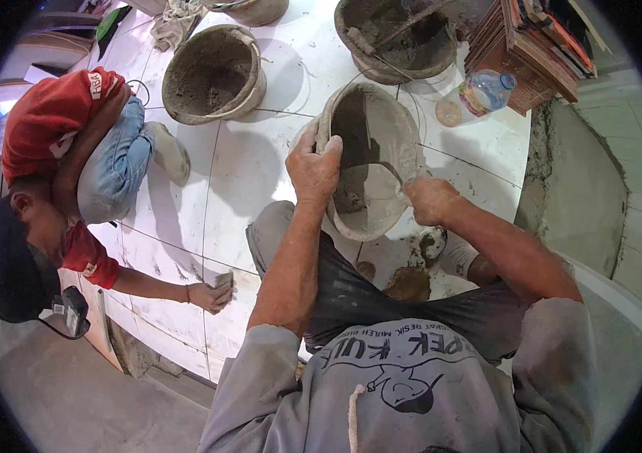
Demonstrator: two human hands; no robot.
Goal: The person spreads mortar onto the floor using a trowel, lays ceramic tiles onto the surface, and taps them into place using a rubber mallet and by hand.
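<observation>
You have a grey, mortar-crusted bucket (372,155) tilted on its side on the white tiled floor (260,162), its mouth facing you, wet grey mortar (366,198) pooled inside its lower wall.

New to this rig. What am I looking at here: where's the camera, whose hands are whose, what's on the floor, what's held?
There is no machine here, only a person working with bare hands. The single picture comes from a wide fisheye camera on that person's head, looking down, so straight tile lines bend near the rim. The forearms rising from the lower edge are the wearer's own.

The left hand has a grip on the rim of a tilted bucket smeared with grey mortar. The right hand reaches into its mouth, in the wet mix; whether it holds anything there is hidden.

On the white tiled floor stand two more mortar buckets, a plastic bottle and a stack of tiles.

At the left a co-worker in a red shirt crouches, pressing a small block against the tiles.
</observation>
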